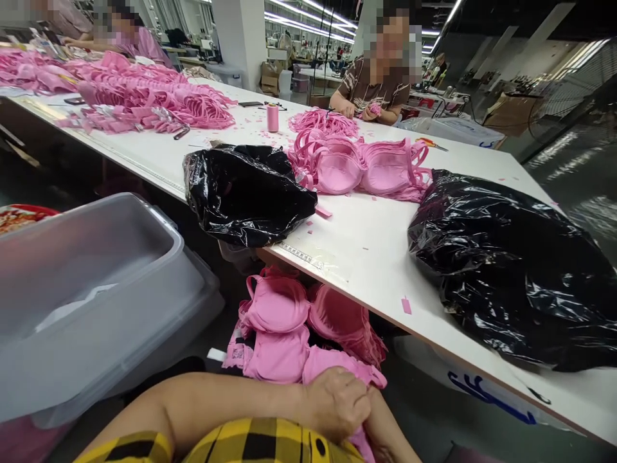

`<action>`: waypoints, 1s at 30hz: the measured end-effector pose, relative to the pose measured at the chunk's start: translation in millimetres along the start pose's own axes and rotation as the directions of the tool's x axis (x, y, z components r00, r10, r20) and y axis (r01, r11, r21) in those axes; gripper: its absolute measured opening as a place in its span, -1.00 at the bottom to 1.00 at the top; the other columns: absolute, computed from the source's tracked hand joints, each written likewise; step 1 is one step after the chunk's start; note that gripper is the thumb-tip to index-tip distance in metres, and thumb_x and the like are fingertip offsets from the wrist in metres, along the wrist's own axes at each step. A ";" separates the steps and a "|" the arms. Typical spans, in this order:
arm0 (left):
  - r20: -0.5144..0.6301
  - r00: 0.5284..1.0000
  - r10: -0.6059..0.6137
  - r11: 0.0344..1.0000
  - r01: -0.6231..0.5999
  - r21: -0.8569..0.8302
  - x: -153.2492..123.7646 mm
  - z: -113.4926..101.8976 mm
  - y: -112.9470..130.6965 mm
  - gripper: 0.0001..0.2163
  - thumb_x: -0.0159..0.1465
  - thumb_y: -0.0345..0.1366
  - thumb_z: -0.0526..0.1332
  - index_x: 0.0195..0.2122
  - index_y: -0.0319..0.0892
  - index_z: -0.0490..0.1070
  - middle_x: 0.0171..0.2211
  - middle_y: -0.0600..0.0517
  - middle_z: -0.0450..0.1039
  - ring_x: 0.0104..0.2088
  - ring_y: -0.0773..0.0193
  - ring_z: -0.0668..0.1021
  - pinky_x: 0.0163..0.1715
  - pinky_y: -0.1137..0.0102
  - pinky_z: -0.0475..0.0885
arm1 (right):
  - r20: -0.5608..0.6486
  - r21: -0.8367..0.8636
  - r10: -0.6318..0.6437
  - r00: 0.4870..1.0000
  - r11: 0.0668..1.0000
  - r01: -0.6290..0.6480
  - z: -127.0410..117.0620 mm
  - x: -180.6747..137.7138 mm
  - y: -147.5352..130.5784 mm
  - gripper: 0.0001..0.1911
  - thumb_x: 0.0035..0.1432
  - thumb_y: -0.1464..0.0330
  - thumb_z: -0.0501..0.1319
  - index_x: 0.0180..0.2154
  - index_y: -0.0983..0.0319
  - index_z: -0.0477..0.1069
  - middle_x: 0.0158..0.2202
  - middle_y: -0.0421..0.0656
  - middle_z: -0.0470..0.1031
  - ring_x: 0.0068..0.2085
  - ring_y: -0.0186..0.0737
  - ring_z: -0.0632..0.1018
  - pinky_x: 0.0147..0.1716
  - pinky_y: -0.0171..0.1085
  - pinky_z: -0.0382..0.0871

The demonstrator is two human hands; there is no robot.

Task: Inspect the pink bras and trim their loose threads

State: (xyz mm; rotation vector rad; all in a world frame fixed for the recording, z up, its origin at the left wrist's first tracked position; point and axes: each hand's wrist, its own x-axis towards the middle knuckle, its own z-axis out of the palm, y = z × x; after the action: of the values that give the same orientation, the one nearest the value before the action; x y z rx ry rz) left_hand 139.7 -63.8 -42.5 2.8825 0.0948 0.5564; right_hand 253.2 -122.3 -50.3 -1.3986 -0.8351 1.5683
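Observation:
My left hand [337, 402] sits low in front of me, its fingers curled shut on a pink bra [332, 363] from the pile in my lap. Only a strip of my right hand [385, 431] and wrist shows just under and right of the left hand; its fingers are hidden. More pink bras [277, 305] are stacked below the table edge, right in front of my hands. On the white table [366, 251] lie two pink bras [366, 167] between two black plastic bags, one on the left [245, 193] and one on the right [515, 270].
A translucent grey plastic bin [91, 289] stands at my left. Heaps of pink straps and bras [144, 96] cover the far left of the table, with a pink thread spool [272, 118] nearby. A person in a striped shirt [373, 87] works across the table; others sit far left.

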 end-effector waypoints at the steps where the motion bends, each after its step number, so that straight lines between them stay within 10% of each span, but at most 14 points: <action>1: 0.020 1.000 -0.002 1.000 0.002 -0.024 -0.1 -6.3 -5.3 -0.89 0.14 -0.38 0.12 -0.45 -0.26 0.39 -0.55 -0.01 0.38 -0.53 0.26 0.43 -0.55 0.36 0.31 | -0.010 0.014 0.012 1.000 1.000 -0.012 -1.3 -0.5 -0.1 -0.73 -0.09 0.35 0.19 -0.28 0.20 0.53 -0.34 -0.10 0.59 -0.11 0.09 0.52 -0.11 -0.02 0.39; 6: 0.140 0.889 -0.436 0.846 0.458 -0.274 5.6 -53.6 -49.2 -0.81 0.26 -0.32 0.05 -0.22 -0.25 0.41 -0.24 -0.09 0.48 -0.23 0.23 0.48 -0.30 0.40 0.36 | -0.097 0.048 -0.004 0.995 0.999 0.009 -11.6 -8.5 -11.6 -0.57 -0.18 0.39 0.25 -0.16 0.23 0.49 -0.13 -0.03 0.55 0.05 0.07 0.41 0.06 -0.01 0.24; 9: 0.459 0.785 -0.416 0.680 0.603 -0.416 9.5 -68.2 -67.8 -0.79 0.23 -0.25 0.10 -0.27 -0.25 0.45 -0.35 0.00 0.50 -0.39 0.31 0.46 -0.42 0.48 0.30 | -0.052 0.024 -0.046 0.998 0.999 0.047 -14.1 -10.5 -23.0 -0.57 -0.18 0.40 0.24 -0.16 0.21 0.49 -0.11 -0.05 0.54 0.08 0.06 0.39 0.11 -0.01 0.19; 19: 0.455 0.707 -0.541 0.560 0.707 -0.433 19.1 -55.2 -43.7 -0.80 0.18 -0.37 0.07 -0.52 -0.29 0.41 -0.56 0.05 0.39 -0.52 0.36 0.32 -0.52 0.46 0.15 | 0.028 0.061 0.124 0.992 0.990 -0.126 -15.0 -11.5 -35.2 -0.58 -0.22 0.44 0.28 -0.19 0.26 0.50 -0.14 -0.06 0.55 0.00 0.07 0.46 0.03 0.02 0.27; 24: 0.614 0.714 -0.337 0.482 0.691 -0.539 7.7 -68.3 -56.0 -0.75 0.09 -0.19 0.23 -0.28 -0.25 0.40 -0.37 0.06 0.42 -0.40 0.32 0.40 -0.48 0.50 0.24 | 0.017 0.114 0.072 0.997 0.991 -0.073 -5.7 -11.4 -32.2 -0.60 -0.19 0.41 0.29 -0.18 0.25 0.50 -0.15 -0.07 0.55 0.00 0.07 0.46 0.02 0.01 0.28; 30: 0.594 0.686 -0.420 0.502 0.721 -0.478 7.8 -69.0 -53.1 -0.78 0.06 -0.35 0.20 -0.24 -0.23 0.37 -0.24 0.01 0.45 -0.25 0.21 0.45 -0.28 0.43 0.32 | 0.038 0.116 -0.003 0.999 0.993 -0.001 -14.9 -14.4 -32.7 -0.58 -0.14 0.36 0.34 -0.14 0.22 0.48 -0.16 -0.09 0.54 -0.07 -0.03 0.49 0.01 -0.06 0.29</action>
State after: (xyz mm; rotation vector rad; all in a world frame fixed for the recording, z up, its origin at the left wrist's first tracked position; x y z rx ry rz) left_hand 119.8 1.9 11.8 1.9526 0.6438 -0.1556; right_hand 273.3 -122.7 -17.2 -1.2890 -0.7548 1.6205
